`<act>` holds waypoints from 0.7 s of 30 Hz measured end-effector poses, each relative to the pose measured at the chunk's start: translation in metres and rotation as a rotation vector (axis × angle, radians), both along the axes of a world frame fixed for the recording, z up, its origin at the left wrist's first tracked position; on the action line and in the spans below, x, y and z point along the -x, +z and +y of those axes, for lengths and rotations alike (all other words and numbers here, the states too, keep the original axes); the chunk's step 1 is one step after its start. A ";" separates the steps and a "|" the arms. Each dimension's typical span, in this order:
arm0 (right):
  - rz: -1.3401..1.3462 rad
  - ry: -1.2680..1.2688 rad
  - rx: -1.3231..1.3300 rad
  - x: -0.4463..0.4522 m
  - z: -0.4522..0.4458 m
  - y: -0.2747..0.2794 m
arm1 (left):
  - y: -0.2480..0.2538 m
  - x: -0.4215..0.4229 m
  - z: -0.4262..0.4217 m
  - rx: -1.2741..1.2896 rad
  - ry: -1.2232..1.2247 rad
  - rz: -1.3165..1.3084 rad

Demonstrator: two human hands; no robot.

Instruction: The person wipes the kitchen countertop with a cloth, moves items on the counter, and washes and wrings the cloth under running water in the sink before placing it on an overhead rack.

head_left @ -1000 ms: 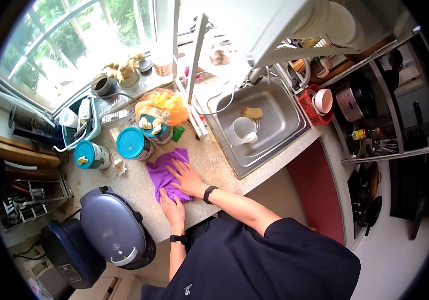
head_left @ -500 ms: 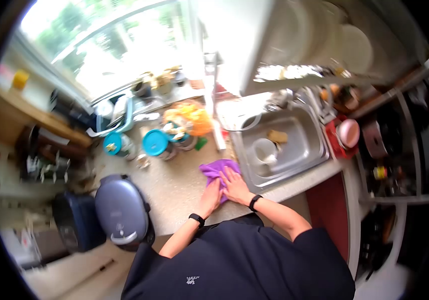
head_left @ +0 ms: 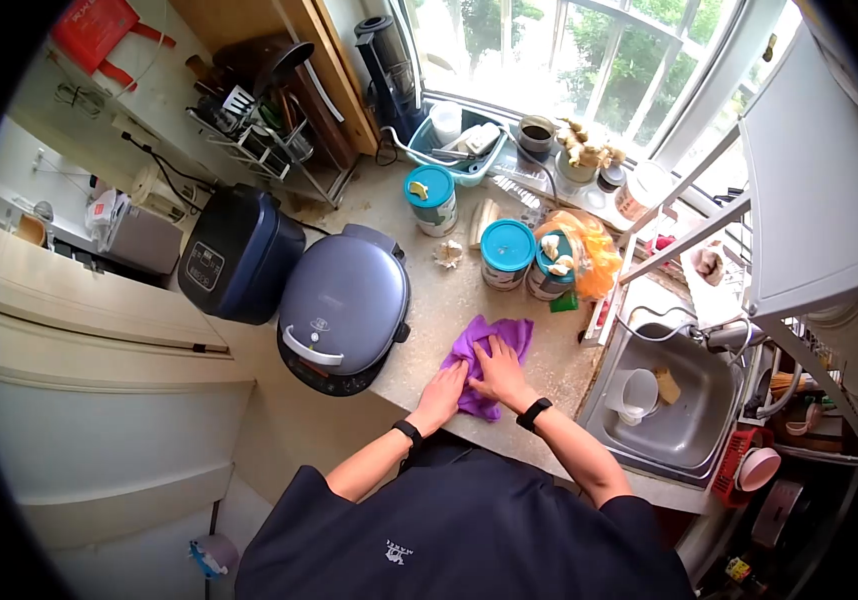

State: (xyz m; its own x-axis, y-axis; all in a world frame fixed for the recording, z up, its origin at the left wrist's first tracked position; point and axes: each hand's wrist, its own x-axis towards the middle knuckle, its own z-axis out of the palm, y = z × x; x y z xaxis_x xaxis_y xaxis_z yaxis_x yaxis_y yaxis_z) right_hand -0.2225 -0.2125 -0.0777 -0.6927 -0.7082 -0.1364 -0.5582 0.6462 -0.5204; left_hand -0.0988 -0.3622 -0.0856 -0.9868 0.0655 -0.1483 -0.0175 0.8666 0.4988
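Observation:
A crumpled purple cloth (head_left: 516, 338) lies on the speckled counter near its front edge. My left hand (head_left: 441, 393) is at the cloth's left side, its fingers together and closed on the fabric. Beside it, my right hand (head_left: 501, 372) rests flat on top of the cloth with its fingers somewhat apart. Beyond the cloth stand a teal-lidded can (head_left: 507, 250) and a second can (head_left: 550, 275) with pale pieces on its lid. A small green item (head_left: 564, 301) sits just in front of the second can.
To the left are a rounded grey-blue appliance (head_left: 344, 305) and a dark cooker (head_left: 239, 255). The sink (head_left: 684, 425) at the right holds a clear jug (head_left: 637, 392) and a yellowish sponge (head_left: 666, 385). Another teal-lidded can (head_left: 431, 200) and a basin (head_left: 479, 165) stand farther back.
The view has turned toward the left side of the kitchen. Both hands and the cloth moved toward the sink, then back away from it along the counter.

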 end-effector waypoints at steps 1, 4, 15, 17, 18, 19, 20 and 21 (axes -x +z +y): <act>-0.137 -0.017 0.003 0.013 -0.008 0.022 | -0.004 -0.005 -0.002 -0.024 0.033 0.005; 0.196 -0.152 0.322 0.051 -0.020 0.076 | -0.023 -0.006 -0.003 -0.026 0.062 0.047; 0.386 -0.204 -0.226 0.170 -0.073 0.124 | -0.023 0.022 0.000 -0.134 -0.066 0.095; 0.315 -0.167 -0.294 0.181 -0.076 0.117 | -0.027 0.024 -0.009 -0.154 -0.104 0.092; 0.268 -0.169 -0.309 0.183 -0.078 0.121 | -0.026 0.025 -0.013 -0.165 -0.121 0.092; 0.221 -0.171 -0.325 0.184 -0.080 0.125 | -0.024 0.026 -0.017 -0.155 -0.146 0.091; 0.175 -0.175 -0.341 0.184 -0.081 0.128 | -0.023 0.028 -0.019 -0.149 -0.155 0.086; 0.218 -0.155 -0.329 0.182 -0.079 0.126 | -0.024 0.028 -0.020 -0.142 -0.165 0.081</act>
State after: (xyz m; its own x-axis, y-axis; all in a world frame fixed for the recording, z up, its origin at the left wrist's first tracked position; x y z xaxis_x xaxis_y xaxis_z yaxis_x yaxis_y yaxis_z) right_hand -0.4042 -0.2912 0.0482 -0.8252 -0.5367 -0.1762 -0.5156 0.8430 -0.1532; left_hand -0.1271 -0.3822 -0.1098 -0.9693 0.2415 -0.0465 0.1639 0.7753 0.6099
